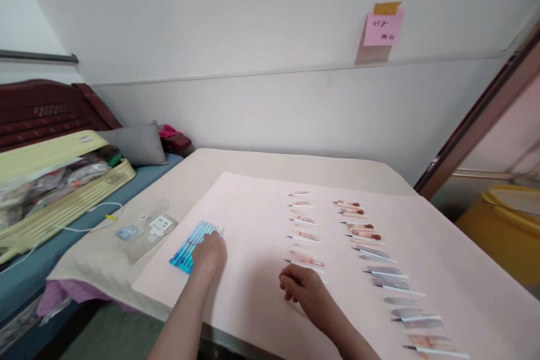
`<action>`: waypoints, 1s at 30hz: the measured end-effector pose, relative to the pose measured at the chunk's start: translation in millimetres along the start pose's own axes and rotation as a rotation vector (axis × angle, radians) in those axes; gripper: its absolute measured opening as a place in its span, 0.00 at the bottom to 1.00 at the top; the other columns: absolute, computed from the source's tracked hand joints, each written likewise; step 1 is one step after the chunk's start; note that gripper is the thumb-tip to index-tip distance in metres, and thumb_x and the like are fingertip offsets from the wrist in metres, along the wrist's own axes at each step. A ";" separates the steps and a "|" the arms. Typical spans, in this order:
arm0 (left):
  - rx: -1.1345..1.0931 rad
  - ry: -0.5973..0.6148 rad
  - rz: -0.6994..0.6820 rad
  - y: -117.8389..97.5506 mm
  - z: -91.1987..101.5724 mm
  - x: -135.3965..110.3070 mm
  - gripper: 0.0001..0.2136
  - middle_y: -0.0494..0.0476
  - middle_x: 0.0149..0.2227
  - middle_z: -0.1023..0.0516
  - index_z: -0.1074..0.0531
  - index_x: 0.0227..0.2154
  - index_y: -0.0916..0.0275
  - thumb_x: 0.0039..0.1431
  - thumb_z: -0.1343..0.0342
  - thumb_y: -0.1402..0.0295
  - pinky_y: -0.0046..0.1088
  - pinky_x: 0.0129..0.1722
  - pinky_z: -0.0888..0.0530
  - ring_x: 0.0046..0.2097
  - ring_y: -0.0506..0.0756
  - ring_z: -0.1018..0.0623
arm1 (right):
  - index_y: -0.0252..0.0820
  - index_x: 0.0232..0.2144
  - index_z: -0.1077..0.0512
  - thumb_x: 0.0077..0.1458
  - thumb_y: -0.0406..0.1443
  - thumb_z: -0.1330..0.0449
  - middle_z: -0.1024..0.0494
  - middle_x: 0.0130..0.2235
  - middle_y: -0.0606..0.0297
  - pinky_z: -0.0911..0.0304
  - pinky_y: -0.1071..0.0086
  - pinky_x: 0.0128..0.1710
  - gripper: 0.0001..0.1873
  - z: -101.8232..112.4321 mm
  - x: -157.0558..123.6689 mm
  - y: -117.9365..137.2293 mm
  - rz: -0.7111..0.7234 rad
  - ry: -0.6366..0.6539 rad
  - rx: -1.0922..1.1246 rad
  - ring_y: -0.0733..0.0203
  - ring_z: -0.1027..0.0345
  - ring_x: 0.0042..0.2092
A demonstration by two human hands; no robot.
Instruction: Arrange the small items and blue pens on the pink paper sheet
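My left hand (pixel 210 254) lies over the near end of a side-by-side group of blue pens (pixel 188 249) and hides part of them. It rests on a large pink paper sheet (pixel 253 225). My right hand (pixel 302 287) hovers with curled fingers just below a column of thin pens with pinkish markings (pixel 304 230), touching none that I can see. Further right runs a second column of pens with brown, grey and pink parts (pixel 375 259).
The sheet lies on a beige cloth-covered table (pixel 223 160), beside a clear plastic packet with white labels (pixel 147 230). On the left stands a bed with a yellow crate and grey pillow. A yellow bin stands beyond the doorframe, right.
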State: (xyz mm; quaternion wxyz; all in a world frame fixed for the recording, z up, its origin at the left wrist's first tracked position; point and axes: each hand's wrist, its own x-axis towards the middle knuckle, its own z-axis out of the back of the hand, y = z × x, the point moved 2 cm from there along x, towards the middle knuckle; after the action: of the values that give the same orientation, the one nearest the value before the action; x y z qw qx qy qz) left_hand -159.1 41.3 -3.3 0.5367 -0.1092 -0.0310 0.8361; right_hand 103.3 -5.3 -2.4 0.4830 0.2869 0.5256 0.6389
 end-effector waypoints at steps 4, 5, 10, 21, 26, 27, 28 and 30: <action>-0.064 0.029 0.007 -4.2 -4.5 0.5 0.13 0.73 0.37 0.26 0.30 0.33 0.67 0.54 0.56 0.66 0.42 0.38 0.36 0.42 0.66 0.27 | 0.38 0.22 0.33 0.48 0.37 0.50 0.29 0.23 0.66 0.44 0.74 0.22 0.10 1.1 9.0 -10.0 -0.078 -0.050 0.073 0.65 0.33 0.24; -0.091 0.035 0.008 -6.3 -5.0 0.5 0.12 0.74 0.37 0.26 0.29 0.31 0.67 0.53 0.55 0.66 0.43 0.38 0.36 0.42 0.67 0.27 | 0.38 0.22 0.33 0.48 0.37 0.50 0.29 0.23 0.66 0.44 0.74 0.22 0.10 1.1 9.5 -10.4 -0.085 -0.049 0.091 0.65 0.34 0.24; -0.339 0.124 -0.077 -30.9 -0.8 -6.9 0.06 0.65 0.28 0.24 0.31 0.25 0.65 0.47 0.49 0.67 0.33 0.31 0.33 0.32 0.59 0.25 | 0.38 0.23 0.33 0.47 0.37 0.48 0.28 0.24 0.66 0.43 0.74 0.21 0.09 -2.4 5.0 -7.3 -0.094 -0.034 0.166 0.66 0.34 0.23; -1.334 0.422 -0.217 -105.5 -3.4 -78.9 0.10 0.50 0.19 0.31 0.31 0.22 0.64 0.42 0.41 0.62 0.23 0.23 0.38 0.23 0.48 0.31 | 0.38 0.29 0.34 0.52 0.46 0.50 0.31 0.22 0.68 0.47 0.76 0.19 0.16 -4.0 -0.6 18.7 -0.130 -0.055 0.453 0.69 0.39 0.21; -1.712 0.581 -0.135 -111.1 -7.4 -84.8 0.14 0.61 0.34 0.25 0.28 0.35 0.64 0.49 0.45 0.59 0.30 0.33 0.32 0.31 0.52 0.27 | 0.38 0.27 0.35 0.53 0.45 0.50 0.42 0.16 0.75 0.59 0.76 0.15 0.16 -7.1 -3.3 17.3 -0.124 -0.035 0.575 0.73 0.53 0.15; -1.776 0.608 -0.120 -111.1 -7.6 -83.8 0.15 0.63 0.36 0.25 0.29 0.36 0.65 0.49 0.45 0.60 0.30 0.33 0.32 0.33 0.53 0.27 | 0.38 0.27 0.35 0.53 0.45 0.51 0.42 0.15 0.75 0.60 0.76 0.15 0.16 -8.3 -3.5 17.4 -0.118 -0.023 0.599 0.74 0.55 0.15; -1.816 0.618 -0.109 -110.9 -7.9 -82.7 0.15 0.64 0.36 0.25 0.29 0.36 0.65 0.49 0.45 0.61 0.30 0.33 0.31 0.35 0.54 0.26 | 0.38 0.26 0.35 0.53 0.45 0.51 0.43 0.15 0.75 0.61 0.76 0.15 0.16 -9.2 -3.6 17.7 -0.113 -0.023 0.604 0.74 0.55 0.15; -1.848 0.594 -0.092 -110.3 -8.7 -81.0 0.13 0.64 0.34 0.24 0.28 0.34 0.66 0.48 0.43 0.63 0.29 0.33 0.31 0.35 0.54 0.26 | 0.38 0.25 0.35 0.53 0.44 0.50 0.44 0.14 0.75 0.61 0.76 0.15 0.15 -10.4 -3.1 18.6 -0.100 -0.054 0.569 0.73 0.57 0.15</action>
State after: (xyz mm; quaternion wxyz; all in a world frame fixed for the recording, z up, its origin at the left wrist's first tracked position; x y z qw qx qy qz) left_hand -26.6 14.1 18.9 0.2574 -0.6928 -0.5429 0.3987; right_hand 89.5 -11.9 12.8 0.4275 0.4016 0.6842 0.4333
